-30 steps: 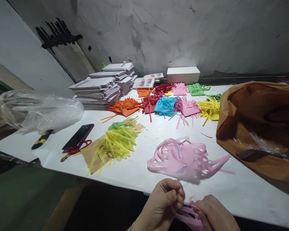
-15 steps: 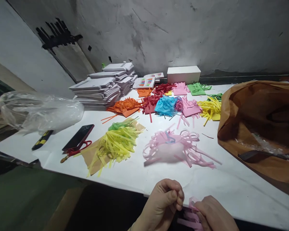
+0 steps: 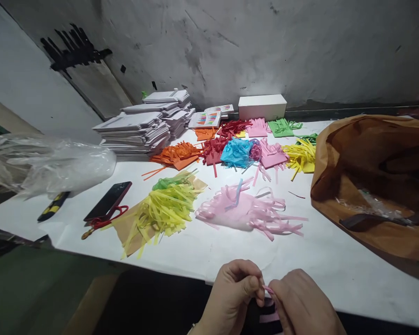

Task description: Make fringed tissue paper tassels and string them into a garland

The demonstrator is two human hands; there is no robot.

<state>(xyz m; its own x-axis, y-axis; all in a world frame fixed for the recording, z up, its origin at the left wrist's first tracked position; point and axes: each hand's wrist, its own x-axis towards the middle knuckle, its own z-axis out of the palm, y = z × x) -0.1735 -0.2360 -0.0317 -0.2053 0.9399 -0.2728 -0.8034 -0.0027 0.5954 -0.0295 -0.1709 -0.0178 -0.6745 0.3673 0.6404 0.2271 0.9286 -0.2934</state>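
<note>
At the table's near edge my left hand (image 3: 234, 295) is closed, thumb against curled fingers. My right hand (image 3: 303, 302) pinches a thin pink strip (image 3: 268, 290), which spans the small gap to my left fingertips. More pink strips (image 3: 269, 318) hang below, between the hands, partly hidden by the right one. Beyond the hands, a loose pile of pink strips (image 3: 237, 209) lies on the white-covered table (image 3: 181, 251), with a light blue strip (image 3: 236, 197) on top.
Yellow-green strips (image 3: 167, 209) lie on brown paper at left, beside a phone (image 3: 108, 201), red-handled scissors (image 3: 118, 214) and a cutter (image 3: 54, 207). Coloured bundles (image 3: 237, 152), stacked white cards (image 3: 132, 130) and a white box (image 3: 262, 108) stand behind. A brown bag (image 3: 330, 163) gapes at right.
My right hand has moved up and left, bringing the pink strip to my left fingertips. The pink pile looks flatter, and its blue strip has shifted. The view has turned slightly right.
</note>
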